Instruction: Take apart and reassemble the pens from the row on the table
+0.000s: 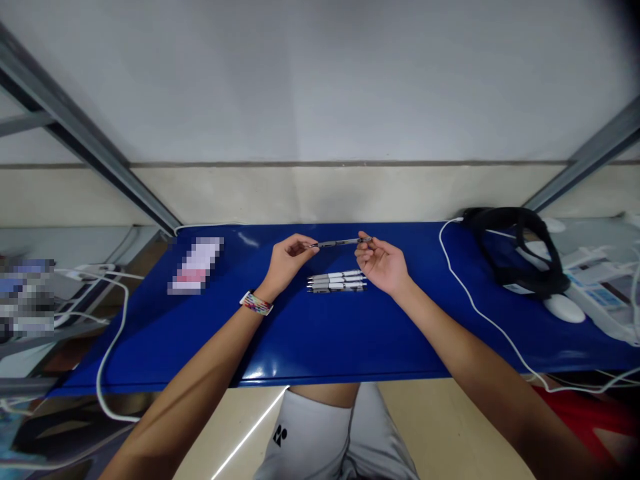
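A thin dark pen (339,243) is held level above the blue table (310,340), one end in each hand. My left hand (289,261) pinches its left tip; a colourful band sits on that wrist. My right hand (383,263) pinches the right end with fingers curled. Just below the held pen, three white pens (336,281) lie side by side on the table between my hands.
A blurred pink and white card (195,265) lies at the table's left rear. A black strapped headset (520,257) with a white cable (480,313) rests on the right. More white cables (107,347) hang off the left edge. Slanted metal frame bars (90,150) rise at both sides.
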Demonstrator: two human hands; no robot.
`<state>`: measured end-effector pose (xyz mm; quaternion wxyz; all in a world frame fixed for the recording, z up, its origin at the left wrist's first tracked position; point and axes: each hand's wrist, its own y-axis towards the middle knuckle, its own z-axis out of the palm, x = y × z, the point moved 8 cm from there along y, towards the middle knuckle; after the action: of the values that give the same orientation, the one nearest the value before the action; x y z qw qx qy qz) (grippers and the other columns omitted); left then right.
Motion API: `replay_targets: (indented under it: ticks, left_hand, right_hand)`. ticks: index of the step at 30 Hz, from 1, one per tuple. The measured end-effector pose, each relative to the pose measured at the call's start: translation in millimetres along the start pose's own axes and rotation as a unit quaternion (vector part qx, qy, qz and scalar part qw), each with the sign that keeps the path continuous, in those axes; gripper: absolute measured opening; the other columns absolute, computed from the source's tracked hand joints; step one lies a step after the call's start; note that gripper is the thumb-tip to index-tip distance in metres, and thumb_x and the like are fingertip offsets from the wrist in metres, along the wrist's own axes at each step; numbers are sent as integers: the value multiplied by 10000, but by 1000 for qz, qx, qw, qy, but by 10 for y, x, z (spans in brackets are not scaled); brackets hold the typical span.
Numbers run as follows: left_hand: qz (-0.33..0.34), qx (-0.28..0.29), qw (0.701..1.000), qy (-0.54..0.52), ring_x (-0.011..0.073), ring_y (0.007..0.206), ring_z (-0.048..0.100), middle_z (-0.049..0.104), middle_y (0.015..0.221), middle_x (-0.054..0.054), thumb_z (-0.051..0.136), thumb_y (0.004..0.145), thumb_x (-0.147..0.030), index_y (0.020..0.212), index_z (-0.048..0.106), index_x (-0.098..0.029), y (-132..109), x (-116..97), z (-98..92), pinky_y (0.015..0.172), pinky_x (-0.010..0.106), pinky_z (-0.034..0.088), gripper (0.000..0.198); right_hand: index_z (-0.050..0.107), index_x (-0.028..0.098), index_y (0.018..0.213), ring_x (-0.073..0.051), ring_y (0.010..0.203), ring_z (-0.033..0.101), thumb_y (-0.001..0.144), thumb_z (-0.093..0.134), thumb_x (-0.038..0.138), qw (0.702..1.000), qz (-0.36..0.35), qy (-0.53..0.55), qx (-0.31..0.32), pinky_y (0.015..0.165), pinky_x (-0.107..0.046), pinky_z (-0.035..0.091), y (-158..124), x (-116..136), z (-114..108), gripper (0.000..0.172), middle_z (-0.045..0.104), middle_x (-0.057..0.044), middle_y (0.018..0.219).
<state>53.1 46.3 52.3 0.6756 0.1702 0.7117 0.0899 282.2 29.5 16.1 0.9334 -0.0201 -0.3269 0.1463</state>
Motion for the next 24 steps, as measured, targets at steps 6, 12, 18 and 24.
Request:
replay_targets:
  ticks: [6, 12, 18, 24]
  left_hand:
    - [-1, 1, 1000, 0, 145, 726, 648, 755, 816, 20, 915, 811, -360, 948, 809, -202, -3, 6, 2, 714, 290, 520, 235]
    - [0, -2, 1000, 0, 141, 728, 648, 752, 813, 18, 910, 816, -353, 954, 814, -202, -3, 13, -14, 716, 285, 516, 226]
    - [-1, 3, 1000, 0, 139, 716, 642, 750, 805, 20, 910, 816, -351, 948, 811, -197, -4, 3, 0, 704, 284, 514, 226]
    - [0, 5, 1000, -3, 134, 714, 638, 748, 802, 14, 913, 814, -338, 942, 809, -203, -4, -11, 6, 701, 279, 509, 213]
  right_hand:
    - [693, 184, 998, -122, 631, 513, 861, 655, 128, 998, 15, 60, 2, 561, -218, 498, -16, -16, 27, 152, 584, -14, 738]
    - [712, 172, 1075, -126, 664, 545, 899, 643, 161, 997, 23, 76, 2, 584, -223, 531, -24, -26, 40, 189, 621, -32, 793]
    - [715, 164, 1032, -116, 648, 534, 874, 662, 139, 996, 17, 84, -5, 581, -210, 526, -11, -26, 18, 169, 612, -29, 772]
    - [698, 196, 981, -115, 619, 501, 864, 670, 135, 999, 0, 39, 3, 555, -221, 504, 1, 1, 8, 135, 597, -11, 748]
